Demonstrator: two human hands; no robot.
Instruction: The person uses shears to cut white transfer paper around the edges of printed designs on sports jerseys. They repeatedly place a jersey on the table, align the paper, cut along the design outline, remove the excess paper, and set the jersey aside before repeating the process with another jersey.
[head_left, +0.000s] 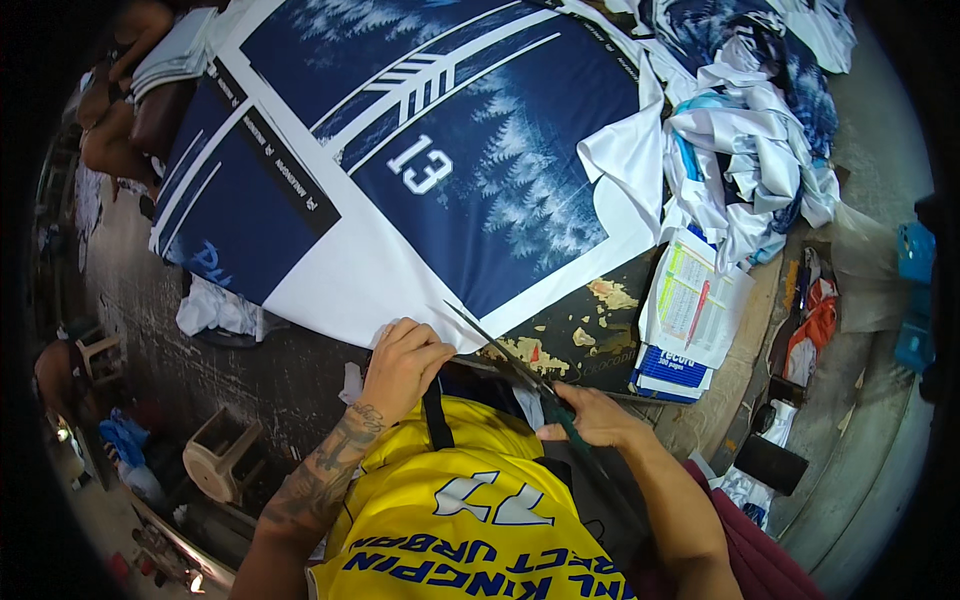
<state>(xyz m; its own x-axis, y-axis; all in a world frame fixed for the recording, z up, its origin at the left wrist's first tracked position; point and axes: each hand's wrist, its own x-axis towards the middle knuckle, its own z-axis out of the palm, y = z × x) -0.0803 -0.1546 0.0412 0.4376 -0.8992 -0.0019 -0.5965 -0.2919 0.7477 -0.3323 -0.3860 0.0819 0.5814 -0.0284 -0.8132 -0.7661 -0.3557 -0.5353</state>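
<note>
A large printed fabric [520, 180] in navy and white, with forest patterns and stripes, lies spread over a dark, worn table [590, 320]. My left hand [405, 355] pinches the white near edge of the fabric, its fingertips curled on it. My right hand [590, 415] grips long dark-handled scissors [535, 375], whose slightly parted blades reach up-left onto the white margin beside a navy corner. How far the fabric lies between the blades is hard to tell. A yellow jersey covers my torso below.
Crumpled fabric pieces [740, 150] pile at the right, above papers and a notebook [685, 310]. Another person [120, 120] is at the upper left by folded cloth [175, 50]. A plastic stool [220, 460] stands at lower left; a further person [60, 385] shows at the left rim.
</note>
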